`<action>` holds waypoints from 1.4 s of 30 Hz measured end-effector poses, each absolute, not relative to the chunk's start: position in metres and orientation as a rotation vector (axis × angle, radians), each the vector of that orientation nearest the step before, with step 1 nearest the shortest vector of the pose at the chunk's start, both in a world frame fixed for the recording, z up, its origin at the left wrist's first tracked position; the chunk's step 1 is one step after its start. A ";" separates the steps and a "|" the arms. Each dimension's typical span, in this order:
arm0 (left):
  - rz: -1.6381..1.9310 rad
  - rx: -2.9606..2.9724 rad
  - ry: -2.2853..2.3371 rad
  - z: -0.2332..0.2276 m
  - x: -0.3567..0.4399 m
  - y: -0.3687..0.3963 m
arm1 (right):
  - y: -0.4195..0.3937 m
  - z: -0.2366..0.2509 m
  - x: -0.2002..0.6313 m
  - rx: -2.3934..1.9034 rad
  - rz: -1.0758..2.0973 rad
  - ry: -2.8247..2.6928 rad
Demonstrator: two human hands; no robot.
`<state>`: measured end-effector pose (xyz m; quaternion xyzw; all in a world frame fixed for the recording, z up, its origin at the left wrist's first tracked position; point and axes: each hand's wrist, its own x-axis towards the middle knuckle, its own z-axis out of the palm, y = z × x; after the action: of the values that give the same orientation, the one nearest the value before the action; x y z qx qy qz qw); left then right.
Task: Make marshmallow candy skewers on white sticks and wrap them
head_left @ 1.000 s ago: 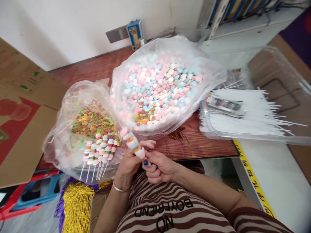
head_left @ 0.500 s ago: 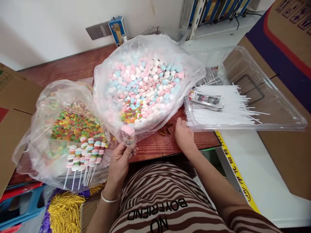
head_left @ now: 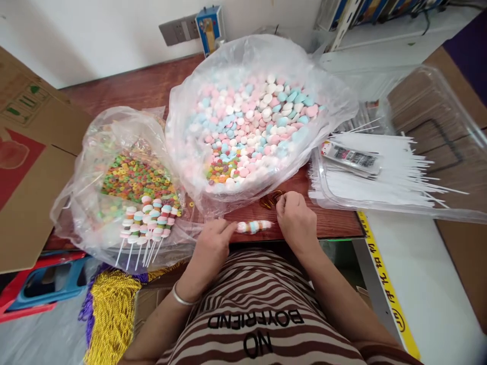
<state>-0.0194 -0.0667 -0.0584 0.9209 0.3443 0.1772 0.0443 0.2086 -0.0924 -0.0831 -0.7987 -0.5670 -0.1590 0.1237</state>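
A marshmallow skewer (head_left: 254,226) in clear wrapping lies sideways just above the table's front edge. My left hand (head_left: 213,246) is closed on its left end, fingers pointing right. Past its other end, my right hand (head_left: 299,223) is pinched, with its fingertips against a small bunch of gold twist ties (head_left: 271,199); what the pinch holds is hidden. Behind both hands sits a big clear bag (head_left: 304,170) of pink, white and blue marshmallows, with some coloured ring candies at its front. Several finished skewers (head_left: 152,220) rest on the bag of ring candies (head_left: 133,175) at left.
On the right, a clear plastic tray (head_left: 388,210) holds many white sticks (head_left: 380,185) and a small printed packet (head_left: 352,158). Cardboard boxes (head_left: 34,152) flank the wooden table (head_left: 335,223). Gold and purple bead strings (head_left: 112,314) hang below at left. A blue device (head_left: 210,30) stands by the wall.
The wrapped skewer has gone from upright to lying sideways, as my left hand moved right and turned. My right hand has shifted nearer the twist ties. The camera view has also shifted.
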 end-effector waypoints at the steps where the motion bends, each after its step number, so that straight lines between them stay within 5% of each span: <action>1: 0.497 2.851 1.026 -0.057 -0.015 -0.070 | -0.098 -0.077 0.204 -2.201 -0.523 -1.735; 14: 0.944 2.325 1.204 -0.053 0.013 -0.071 | -0.122 -0.076 0.158 -1.430 -0.279 -1.914; 19: 0.970 1.308 1.135 -0.047 0.020 -0.061 | -0.110 -0.078 0.152 -1.404 0.472 -1.359; 24: 1.056 0.922 1.031 -0.054 0.026 -0.054 | -0.103 -0.067 0.157 -1.216 1.065 -0.900; 30: 1.014 1.053 1.060 -0.056 0.026 -0.058 | -0.100 -0.062 0.159 -1.215 1.087 -0.994; 37: 1.155 2.291 1.235 -0.062 0.021 -0.061 | -0.095 -0.063 0.152 -1.333 0.899 -1.052; 42: 1.071 2.610 1.181 -0.071 0.017 -0.060 | -0.093 -0.062 0.152 -1.289 0.911 -1.006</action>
<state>0.0174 -0.0601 -0.0707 0.8526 0.3859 0.3499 0.0415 0.1516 -0.0928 -0.0621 -0.5546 -0.4327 0.3918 0.5930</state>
